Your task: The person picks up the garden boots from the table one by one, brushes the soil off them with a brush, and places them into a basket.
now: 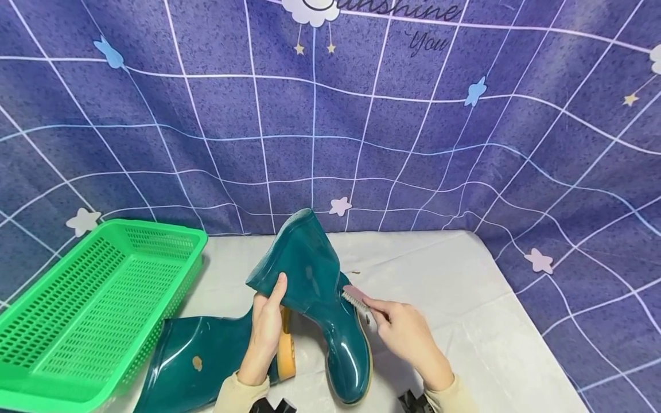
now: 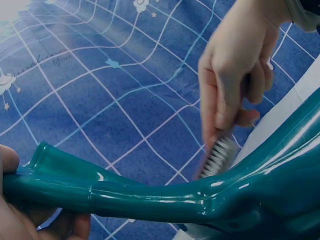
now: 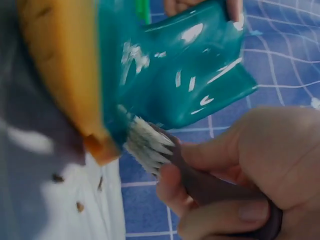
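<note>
A teal rubber boot (image 1: 310, 275) stands tilted on the white surface, toe toward me. My left hand (image 1: 266, 330) grips the left side of its shaft, thumb on the outside. In my right hand (image 1: 405, 332) is a pink scrub brush (image 1: 355, 293) with pale bristles, held by its handle. The right wrist view shows the bristles (image 3: 149, 145) against the boot near the heel, above the yellow-orange sole (image 3: 80, 65). A second teal boot (image 1: 198, 358) lies on its side under my left forearm, with a brown patch (image 1: 197, 362) on its shaft.
At the left stands a green plastic basket (image 1: 98, 321) with perforated walls. Small brown crumbs (image 3: 80, 206) lie on the white cloth (image 1: 428, 269) near the boot. A blue checked curtain (image 1: 330, 115) hangs behind and around the table.
</note>
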### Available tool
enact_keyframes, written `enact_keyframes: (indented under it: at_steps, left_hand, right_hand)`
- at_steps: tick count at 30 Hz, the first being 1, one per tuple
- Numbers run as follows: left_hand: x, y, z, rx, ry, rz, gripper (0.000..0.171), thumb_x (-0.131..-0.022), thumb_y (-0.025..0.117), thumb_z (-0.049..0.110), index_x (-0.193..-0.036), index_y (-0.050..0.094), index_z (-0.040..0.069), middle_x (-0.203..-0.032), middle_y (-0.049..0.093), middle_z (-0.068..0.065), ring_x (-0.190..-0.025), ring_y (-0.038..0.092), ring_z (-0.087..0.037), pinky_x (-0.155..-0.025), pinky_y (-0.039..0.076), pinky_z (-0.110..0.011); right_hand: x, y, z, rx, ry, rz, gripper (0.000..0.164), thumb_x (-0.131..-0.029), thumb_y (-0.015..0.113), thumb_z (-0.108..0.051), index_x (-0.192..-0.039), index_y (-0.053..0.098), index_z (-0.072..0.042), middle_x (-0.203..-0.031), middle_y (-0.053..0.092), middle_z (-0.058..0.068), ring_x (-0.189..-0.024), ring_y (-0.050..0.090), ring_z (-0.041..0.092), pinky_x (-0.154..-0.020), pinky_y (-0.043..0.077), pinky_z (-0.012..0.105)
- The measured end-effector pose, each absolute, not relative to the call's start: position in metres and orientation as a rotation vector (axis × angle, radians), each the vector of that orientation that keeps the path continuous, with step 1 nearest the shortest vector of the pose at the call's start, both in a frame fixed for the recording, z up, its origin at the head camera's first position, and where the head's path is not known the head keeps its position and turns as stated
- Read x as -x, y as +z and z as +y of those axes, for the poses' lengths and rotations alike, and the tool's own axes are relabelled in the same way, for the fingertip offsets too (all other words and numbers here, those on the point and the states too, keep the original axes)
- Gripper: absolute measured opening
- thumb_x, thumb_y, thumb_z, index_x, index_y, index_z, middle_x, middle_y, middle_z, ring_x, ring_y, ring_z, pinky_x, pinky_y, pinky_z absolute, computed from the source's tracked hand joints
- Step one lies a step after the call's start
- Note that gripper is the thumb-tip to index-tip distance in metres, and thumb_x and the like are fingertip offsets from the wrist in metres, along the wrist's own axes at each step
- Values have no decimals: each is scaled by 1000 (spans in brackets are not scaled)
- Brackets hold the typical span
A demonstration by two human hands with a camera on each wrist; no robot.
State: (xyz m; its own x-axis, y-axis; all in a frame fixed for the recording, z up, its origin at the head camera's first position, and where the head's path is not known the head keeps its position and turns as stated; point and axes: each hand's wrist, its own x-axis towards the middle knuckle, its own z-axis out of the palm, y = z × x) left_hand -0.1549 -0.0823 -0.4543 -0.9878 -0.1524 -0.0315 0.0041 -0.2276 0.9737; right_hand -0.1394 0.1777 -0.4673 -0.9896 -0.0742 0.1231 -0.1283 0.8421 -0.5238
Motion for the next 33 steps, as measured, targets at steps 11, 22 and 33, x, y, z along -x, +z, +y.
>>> enact_keyframes:
  at_steps: [11, 22, 33]
  left_hand:
    - [153, -454, -83, -136, -2361, -1917, 26, -114, 51, 30, -118, 59, 5, -102, 66, 15, -109, 62, -3, -99, 48, -18]
    - [152, -455, -80, -145, -2237, -2024, 43, -114, 50, 31, -147, 52, 3, -141, 62, -4, -124, 56, 4, -109, 43, -16]
    - [150, -454, -74, -96, -2226, -2050, 39, -113, 54, 30, -143, 56, 5, -135, 65, 1, -124, 59, -2, -111, 45, -19]
  right_hand:
    - [143, -472, 187, -23, 767, -2888, 30, -103, 66, -23, -130, 79, -31, -109, 81, 7, -68, 59, 18, -50, 43, 35]
    - [143, -468, 184, -65, 836, -2846, 32, -103, 68, -21, -131, 78, -32, -90, 77, 1, -68, 57, 15, -55, 42, 33]
    - [139, -458, 181, -189, 1212, -2705, 34, -108, 64, -18, -138, 73, -31, -80, 68, -9, -69, 58, 3, -65, 48, 24]
